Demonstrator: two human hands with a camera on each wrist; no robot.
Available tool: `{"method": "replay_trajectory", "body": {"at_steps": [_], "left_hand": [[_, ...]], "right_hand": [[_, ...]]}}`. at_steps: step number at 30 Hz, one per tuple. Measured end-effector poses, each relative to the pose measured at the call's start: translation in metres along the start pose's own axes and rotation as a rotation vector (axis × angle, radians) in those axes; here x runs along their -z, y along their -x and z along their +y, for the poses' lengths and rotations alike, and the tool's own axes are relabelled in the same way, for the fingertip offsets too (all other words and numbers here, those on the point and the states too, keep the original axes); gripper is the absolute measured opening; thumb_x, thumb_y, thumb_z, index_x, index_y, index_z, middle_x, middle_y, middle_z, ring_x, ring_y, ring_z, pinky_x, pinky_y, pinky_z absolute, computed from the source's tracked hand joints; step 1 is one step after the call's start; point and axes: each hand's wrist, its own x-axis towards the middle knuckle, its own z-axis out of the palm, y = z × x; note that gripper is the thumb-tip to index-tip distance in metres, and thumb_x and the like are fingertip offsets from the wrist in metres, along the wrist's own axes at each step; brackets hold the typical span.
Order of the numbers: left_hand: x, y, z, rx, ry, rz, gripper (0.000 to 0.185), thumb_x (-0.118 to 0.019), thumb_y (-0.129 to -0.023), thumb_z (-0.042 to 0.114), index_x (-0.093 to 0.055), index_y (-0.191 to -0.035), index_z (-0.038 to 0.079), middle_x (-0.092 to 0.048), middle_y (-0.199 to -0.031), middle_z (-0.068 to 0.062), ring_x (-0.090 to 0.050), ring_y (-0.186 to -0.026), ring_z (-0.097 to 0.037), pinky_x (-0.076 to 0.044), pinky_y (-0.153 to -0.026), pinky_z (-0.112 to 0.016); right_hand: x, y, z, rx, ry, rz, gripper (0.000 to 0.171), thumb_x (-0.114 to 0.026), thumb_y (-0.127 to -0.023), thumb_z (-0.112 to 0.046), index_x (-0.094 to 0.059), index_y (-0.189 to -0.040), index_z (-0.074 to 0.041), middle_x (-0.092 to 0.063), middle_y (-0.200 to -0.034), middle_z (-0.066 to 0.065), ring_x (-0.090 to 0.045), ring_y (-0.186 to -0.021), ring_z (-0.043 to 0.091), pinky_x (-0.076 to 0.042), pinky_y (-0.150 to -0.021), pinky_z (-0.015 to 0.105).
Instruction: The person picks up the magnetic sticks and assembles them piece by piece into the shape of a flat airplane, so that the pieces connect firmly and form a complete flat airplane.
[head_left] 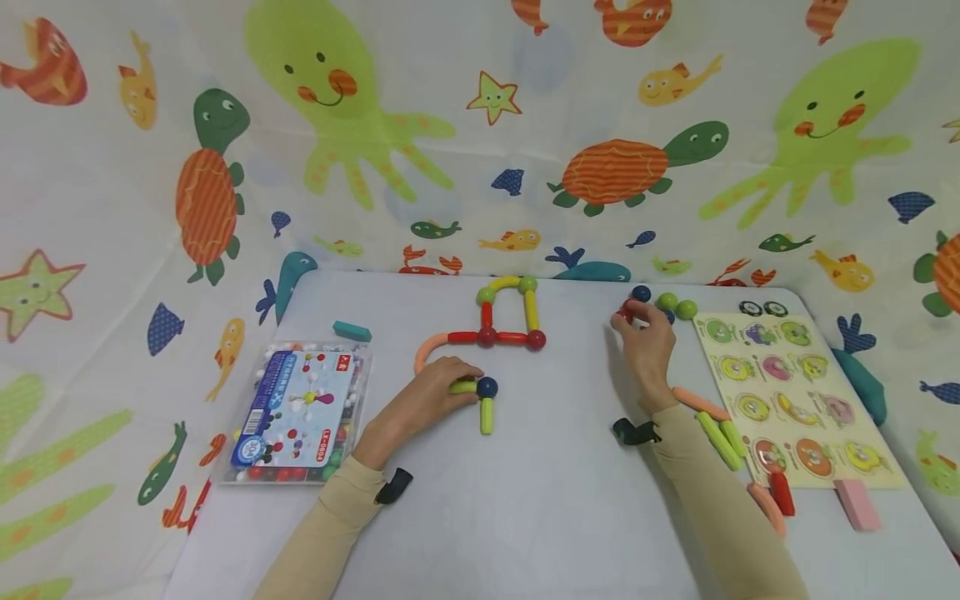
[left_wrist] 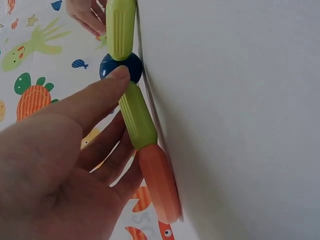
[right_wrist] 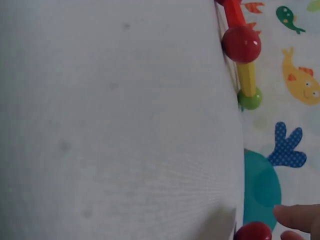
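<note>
My left hand (head_left: 431, 392) pinches a light green magnetic stick (left_wrist: 137, 117) that joins a blue ball (head_left: 487, 387); the thumb tip lies against the ball. A second green stick (head_left: 487, 415) extends from this ball toward me. Farther back lies a joined shape of red and yellow sticks with red balls (head_left: 536, 339) and green balls (head_left: 486, 295). A curved orange stick (head_left: 427, 353) ends it on the left. My right hand (head_left: 647, 346) hovers over a red ball (right_wrist: 253, 232), thumb and finger apart and just above it in the right wrist view.
Blue balls (head_left: 641, 293) and green balls (head_left: 686, 309) sit beside the right hand. Loose sticks (head_left: 717, 442) lie near the right forearm, next to a fruit puzzle board (head_left: 802, 392) and a pink block (head_left: 857, 505). At left are a plastic box (head_left: 300, 408) and a teal block (head_left: 352, 332).
</note>
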Motion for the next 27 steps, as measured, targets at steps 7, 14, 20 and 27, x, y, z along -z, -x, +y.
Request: {"method": "replay_trajectory", "body": {"at_steps": [7, 14, 20, 27], "left_hand": [[0.003, 0.004, 0.004, -0.011, 0.017, 0.031, 0.040, -0.079, -0.089, 0.017, -0.070, -0.128, 0.015, -0.068, -0.122, -0.002, -0.059, -0.112, -0.016, -0.054, -0.098, -0.035], [0.007, 0.009, 0.005, -0.052, -0.013, 0.080, 0.036, -0.078, -0.090, 0.013, -0.071, -0.125, 0.013, -0.069, -0.120, -0.003, -0.060, -0.114, -0.017, -0.054, -0.099, -0.035], [0.006, 0.016, 0.006, -0.101, 0.067, 0.109, 0.034, -0.079, -0.089, 0.012, -0.071, -0.122, 0.009, -0.072, -0.113, -0.006, -0.066, -0.103, -0.018, -0.057, -0.093, -0.034], [-0.004, 0.025, 0.005, -0.089, 0.162, -0.002, 0.036, -0.075, -0.092, 0.015, -0.069, -0.128, 0.012, -0.068, -0.101, 0.003, -0.062, -0.093, -0.012, -0.056, -0.088, -0.030]], "right_hand": [[-0.001, -0.005, 0.002, -0.039, 0.078, -0.045, 0.041, -0.069, -0.097, -0.017, -0.061, -0.135, -0.004, -0.059, -0.136, 0.018, -0.057, -0.121, 0.032, -0.049, -0.106, 0.044], [-0.001, -0.002, 0.002, -0.053, 0.103, -0.091, 0.043, -0.068, -0.097, -0.015, -0.058, -0.137, -0.003, -0.058, -0.139, 0.019, -0.056, -0.125, 0.033, -0.047, -0.110, 0.046], [0.000, 0.005, 0.005, -0.032, 0.111, -0.108, 0.042, -0.068, -0.097, -0.015, -0.057, -0.137, -0.003, -0.058, -0.138, 0.019, -0.056, -0.124, 0.033, -0.047, -0.110, 0.046], [-0.005, 0.022, 0.003, 0.003, 0.119, -0.130, 0.040, -0.070, -0.095, -0.016, -0.060, -0.132, -0.004, -0.064, -0.130, 0.019, -0.061, -0.120, 0.033, -0.048, -0.107, 0.047]]}}
